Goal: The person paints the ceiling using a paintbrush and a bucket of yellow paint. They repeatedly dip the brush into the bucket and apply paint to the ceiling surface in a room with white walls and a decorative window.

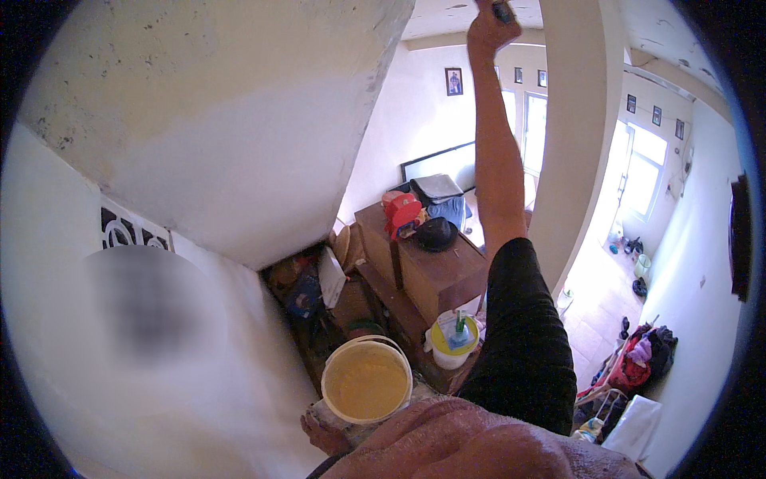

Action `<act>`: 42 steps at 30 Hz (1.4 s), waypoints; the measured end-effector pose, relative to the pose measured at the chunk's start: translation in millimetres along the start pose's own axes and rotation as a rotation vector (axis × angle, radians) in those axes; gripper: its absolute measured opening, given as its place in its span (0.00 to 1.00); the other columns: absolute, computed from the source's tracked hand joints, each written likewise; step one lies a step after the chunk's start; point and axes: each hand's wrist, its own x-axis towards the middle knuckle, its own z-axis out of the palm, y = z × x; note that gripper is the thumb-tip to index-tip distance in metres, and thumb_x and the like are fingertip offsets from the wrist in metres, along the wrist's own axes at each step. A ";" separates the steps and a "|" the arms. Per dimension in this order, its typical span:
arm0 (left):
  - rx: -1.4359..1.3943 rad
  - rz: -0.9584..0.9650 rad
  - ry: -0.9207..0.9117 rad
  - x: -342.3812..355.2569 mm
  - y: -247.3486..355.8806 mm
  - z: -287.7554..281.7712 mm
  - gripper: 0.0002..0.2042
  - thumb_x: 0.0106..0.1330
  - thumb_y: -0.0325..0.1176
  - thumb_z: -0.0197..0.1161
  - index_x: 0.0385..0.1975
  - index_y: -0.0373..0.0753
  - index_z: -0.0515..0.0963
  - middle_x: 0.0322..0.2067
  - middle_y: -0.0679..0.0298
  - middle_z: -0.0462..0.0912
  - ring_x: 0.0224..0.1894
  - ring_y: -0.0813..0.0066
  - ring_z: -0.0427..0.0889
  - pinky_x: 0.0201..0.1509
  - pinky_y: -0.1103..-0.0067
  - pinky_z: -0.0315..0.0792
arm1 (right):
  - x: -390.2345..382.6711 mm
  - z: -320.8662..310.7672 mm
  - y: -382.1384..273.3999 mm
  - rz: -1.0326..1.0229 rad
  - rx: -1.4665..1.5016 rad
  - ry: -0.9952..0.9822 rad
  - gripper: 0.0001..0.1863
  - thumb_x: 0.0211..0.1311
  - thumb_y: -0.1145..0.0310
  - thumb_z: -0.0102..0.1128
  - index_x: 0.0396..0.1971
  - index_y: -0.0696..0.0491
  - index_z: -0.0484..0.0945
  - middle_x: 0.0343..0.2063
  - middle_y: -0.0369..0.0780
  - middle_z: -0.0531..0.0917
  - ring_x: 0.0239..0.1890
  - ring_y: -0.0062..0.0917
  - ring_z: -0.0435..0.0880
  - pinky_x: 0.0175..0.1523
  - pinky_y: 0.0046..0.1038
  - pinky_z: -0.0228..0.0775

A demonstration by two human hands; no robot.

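The person's right hand (492,33) is raised to the top edge of the frame, fingers closed around a dark object (501,11) whose far end is cut off. The left hand (325,435) sits at the lower centre, low against the near-left side of a cream pail (351,354); its fingers show only in part, so whether it grips or merely steadies the pail cannot be told. The pail, just below the middle of the frame, holds a yellow, paint-like liquid (369,387), its surface below the rim.

With one arm stretched so high, the pail is best kept level and tucked close, the left hand spread well under or around it so that the weight does not tip. A firm but relaxed grip on the dark object and slow, even movements of the raised arm should limit drips. Spills deserve care on the right: the lidded white tub (448,359) stands close to the pail, and the wooden cabinet (447,271) beyond it carries a black cap (436,234).
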 end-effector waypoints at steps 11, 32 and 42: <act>-0.038 -0.102 -0.069 3.3 22.1 -16.0 0.24 0.72 0.46 0.43 0.62 0.38 0.67 0.64 0.44 0.65 0.67 0.45 0.63 0.64 0.51 0.59 | -86.2 -36.3 36.9 0.242 -0.335 -0.274 0.13 0.49 0.63 0.66 0.24 0.59 0.86 0.20 0.40 0.87 0.23 0.24 0.85 0.37 0.32 0.77; -0.026 -0.075 -0.144 6.1 17.5 -17.5 0.21 0.73 0.35 0.44 0.65 0.40 0.65 0.68 0.46 0.58 0.66 0.44 0.63 0.67 0.54 0.57 | -183.3 -56.6 68.9 0.313 -0.492 -0.210 0.11 0.50 0.64 0.68 0.29 0.56 0.87 0.21 0.44 0.86 0.22 0.29 0.83 0.37 0.32 0.75; 0.025 -0.113 -0.173 6.2 31.7 -20.7 0.22 0.74 0.39 0.42 0.64 0.40 0.65 0.67 0.46 0.58 0.66 0.43 0.63 0.66 0.52 0.57 | -74.3 -3.4 64.1 -0.074 -0.258 -0.103 0.05 0.58 0.75 0.67 0.34 0.59 0.86 0.19 0.27 0.72 0.22 0.15 0.65 0.27 0.22 0.59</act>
